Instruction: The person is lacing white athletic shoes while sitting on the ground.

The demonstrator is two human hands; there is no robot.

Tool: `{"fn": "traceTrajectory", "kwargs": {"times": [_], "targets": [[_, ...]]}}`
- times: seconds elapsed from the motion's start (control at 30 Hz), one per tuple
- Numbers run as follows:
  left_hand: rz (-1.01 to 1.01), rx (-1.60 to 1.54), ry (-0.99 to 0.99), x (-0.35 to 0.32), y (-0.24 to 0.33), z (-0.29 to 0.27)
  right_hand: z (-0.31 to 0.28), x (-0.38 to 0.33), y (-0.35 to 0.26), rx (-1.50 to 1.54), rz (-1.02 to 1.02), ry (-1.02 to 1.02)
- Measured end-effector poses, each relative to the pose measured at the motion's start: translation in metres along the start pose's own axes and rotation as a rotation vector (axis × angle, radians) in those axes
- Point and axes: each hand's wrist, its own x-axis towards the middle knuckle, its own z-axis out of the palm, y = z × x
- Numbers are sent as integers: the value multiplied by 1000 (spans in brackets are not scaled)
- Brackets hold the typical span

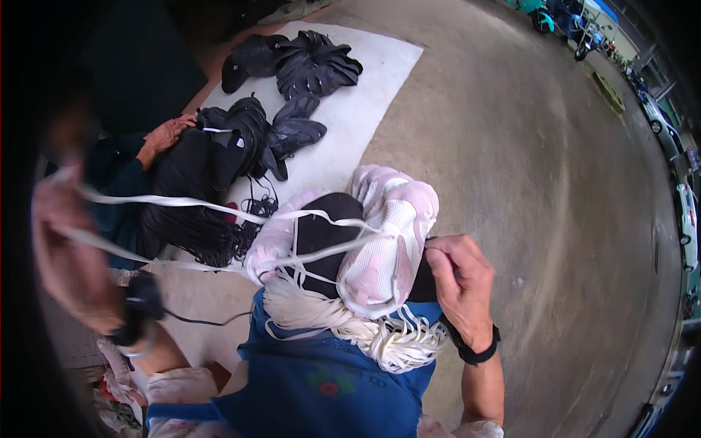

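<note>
Pink-and-white sneaker upper [387, 255] lies at 3 o'clock from my left hand [73, 255], clenched on white shoelace [157, 198]; 10 o'clock from my right hand [464, 285], curled, contents I cannot tell.

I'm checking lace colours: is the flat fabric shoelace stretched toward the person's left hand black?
No, the shoelace running to the left hand is white.

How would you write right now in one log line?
left hand: holding white laces, blurred; right hand: curled beside pink-and-white shoe, grip unclear; lace bundle: on blue apron
</note>
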Motion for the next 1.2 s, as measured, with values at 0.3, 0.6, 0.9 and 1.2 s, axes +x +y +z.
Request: {"fn": "traceTrajectory", "kwargs": {"times": [0.3, 0.6, 0.9, 1.2], "targets": [[-42, 501, -617, -42, -179, 201, 9, 28, -65, 137, -155, 62], [90, 548, -620, -54, -199, 199, 23, 28, -61, 206, -42, 70], [95, 654, -456, -33, -182, 140, -49, -1, -53, 927, 287, 269], [112, 1255, 89, -34, -128, 49, -290, -106, -40, -182, 19, 1477]]}}
